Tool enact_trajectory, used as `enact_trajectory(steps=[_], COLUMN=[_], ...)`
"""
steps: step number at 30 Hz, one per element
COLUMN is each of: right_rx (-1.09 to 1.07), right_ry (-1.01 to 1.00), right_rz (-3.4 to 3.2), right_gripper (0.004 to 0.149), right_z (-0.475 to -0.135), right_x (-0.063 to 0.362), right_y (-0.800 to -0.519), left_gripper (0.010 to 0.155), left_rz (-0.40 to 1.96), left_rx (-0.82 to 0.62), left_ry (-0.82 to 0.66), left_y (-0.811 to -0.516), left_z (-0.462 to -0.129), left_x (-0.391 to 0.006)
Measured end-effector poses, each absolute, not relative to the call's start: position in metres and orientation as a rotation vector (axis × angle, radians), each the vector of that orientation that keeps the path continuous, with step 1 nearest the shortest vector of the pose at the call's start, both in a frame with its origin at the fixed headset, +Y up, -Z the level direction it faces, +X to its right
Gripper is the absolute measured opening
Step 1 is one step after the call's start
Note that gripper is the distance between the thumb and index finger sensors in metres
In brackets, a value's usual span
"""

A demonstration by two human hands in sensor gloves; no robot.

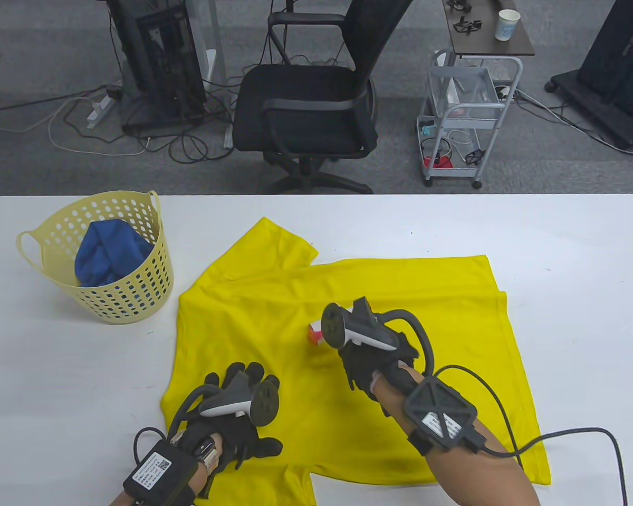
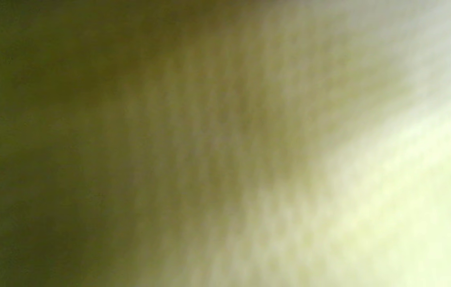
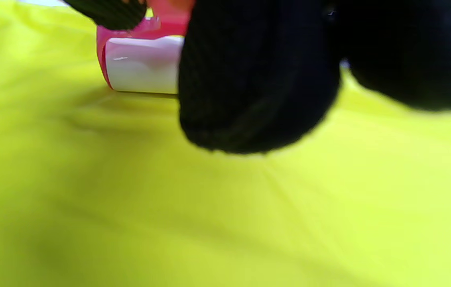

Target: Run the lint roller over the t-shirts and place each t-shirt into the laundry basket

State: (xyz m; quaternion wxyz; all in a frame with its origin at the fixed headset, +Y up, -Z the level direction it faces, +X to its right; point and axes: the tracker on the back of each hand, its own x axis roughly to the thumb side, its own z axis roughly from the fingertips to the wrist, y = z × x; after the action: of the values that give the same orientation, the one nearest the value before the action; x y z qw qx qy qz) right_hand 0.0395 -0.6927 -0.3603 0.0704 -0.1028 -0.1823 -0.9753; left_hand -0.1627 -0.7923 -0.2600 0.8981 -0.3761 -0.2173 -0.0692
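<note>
We see a bright yellow t-shirt (image 1: 348, 316) on our white table (image 1: 559, 237), a pale yellow perforated basket (image 1: 132, 295) holding blue cloth (image 1: 108, 255), and a pink-and-white roller (image 3: 141, 63).

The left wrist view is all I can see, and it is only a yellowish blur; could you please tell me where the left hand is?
Observer: The left hand rests flat on the yellow t-shirt, near its lower left corner.
Operator: Thank you. What is the right hand doing?
Observer: The right hand grips the lint roller, whose white roll lies on the shirt.
Operator: Is anything in the basket yet?
Observer: Yes, a blue garment sits inside the yellow laundry basket, left of the shirt.
</note>
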Motion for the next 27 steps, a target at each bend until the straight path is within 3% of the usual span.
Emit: enact_trajectory(steps=[4,8,21,27], right_rx=[-0.254,-0.282,-0.627,-0.724], right_ry=[-0.546,-0.576,-0.706,-0.811], right_rz=[-2.968,-2.986,-2.968,-3.032], right_gripper=[0.065,0.066,0.067,0.069], right_z=[-0.379,-0.375,-0.26,-0.248], right_x=[0.027,0.033,0.115,0.136], right_y=[-0.697,-0.701,-0.692,-0.678], left_gripper=[0.109,0.108,0.108,0.108], left_rz=[-0.142,-0.14,-0.16,-0.22], left_rx=[-0.779,-0.782,-0.785,-0.75], left_ry=[-0.45,-0.45,-0.447,-0.441], left_y=[-0.792,-0.792,-0.791,-0.786], left_z=[-0.26,-0.26,-0.26,-0.261], left_x=[-0.163,-0.163,-0.162,-0.158])
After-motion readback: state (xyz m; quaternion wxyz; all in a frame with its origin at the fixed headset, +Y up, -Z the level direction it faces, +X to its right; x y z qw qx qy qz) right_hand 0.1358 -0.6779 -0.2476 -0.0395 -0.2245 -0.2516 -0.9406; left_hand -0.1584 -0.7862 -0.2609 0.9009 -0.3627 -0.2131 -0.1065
